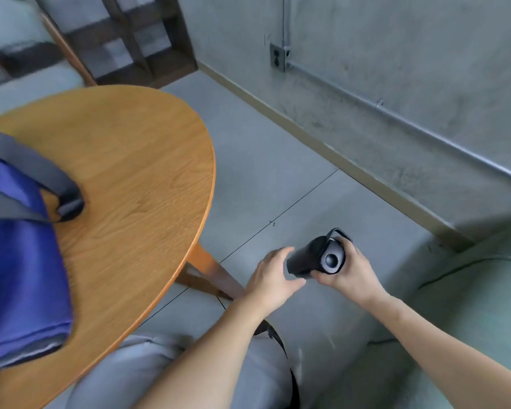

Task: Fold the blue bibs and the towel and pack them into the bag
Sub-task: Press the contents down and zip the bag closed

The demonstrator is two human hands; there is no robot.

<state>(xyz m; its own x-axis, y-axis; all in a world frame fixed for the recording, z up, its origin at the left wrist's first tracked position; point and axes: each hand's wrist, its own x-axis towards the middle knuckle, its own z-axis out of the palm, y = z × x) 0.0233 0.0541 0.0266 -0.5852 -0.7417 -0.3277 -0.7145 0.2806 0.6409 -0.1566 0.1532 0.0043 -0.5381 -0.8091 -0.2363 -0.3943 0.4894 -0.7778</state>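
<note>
Right hand [347, 270] grips a black cylindrical device [317, 258] (round lens-like end facing the camera, thin strap loop at its 1 o'clock), fingers curled round the body, held over the grey floor [263, 172]. Left hand [273, 277] sits at the device's 9 o'clock, fingers relaxed and half spread, thumb just beside the casing; contact can't be told. Blue bag [15, 261] with grey straps [33, 172] lies on the round wooden table [136, 160], at 9 o'clock from the hands, well apart. Bibs and towel not in view, so folding looks not yet started. Judgement: device handling comes first; best set it down steady, clear of the table edge, then free both hands and turn toward the bag.
</note>
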